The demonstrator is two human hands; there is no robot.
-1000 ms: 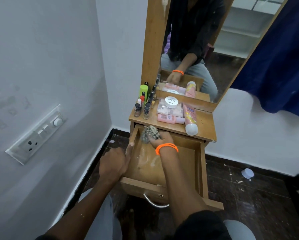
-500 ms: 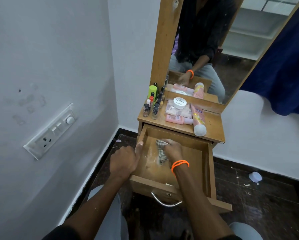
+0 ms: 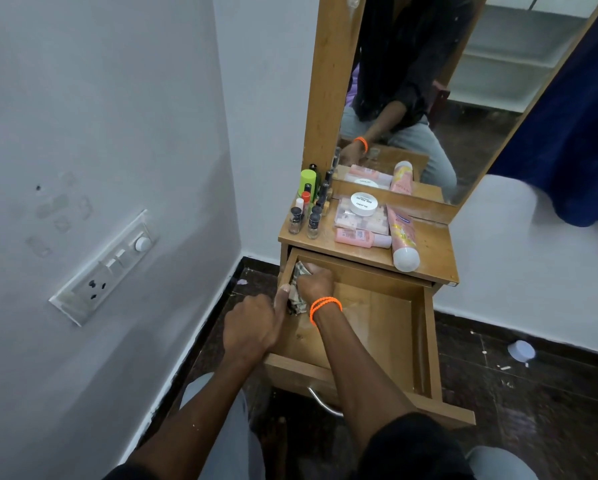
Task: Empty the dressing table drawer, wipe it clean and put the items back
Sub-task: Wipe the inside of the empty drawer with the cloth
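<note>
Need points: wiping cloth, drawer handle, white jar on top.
cloth (image 3: 294, 293), head view, patterned fold left of the right hand
drawer handle (image 3: 320, 400), head view, metal curve below drawer front
white jar (image 3: 363, 203), head view, lid centre

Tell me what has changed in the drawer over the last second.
The right hand, keeping its grip on the cloth, swept from the back of the drawer toward the front, then back up into the rear left corner. The left hand stayed holding the drawer's left wall, and the bottles and tubes on the tabletop did not move.
</note>
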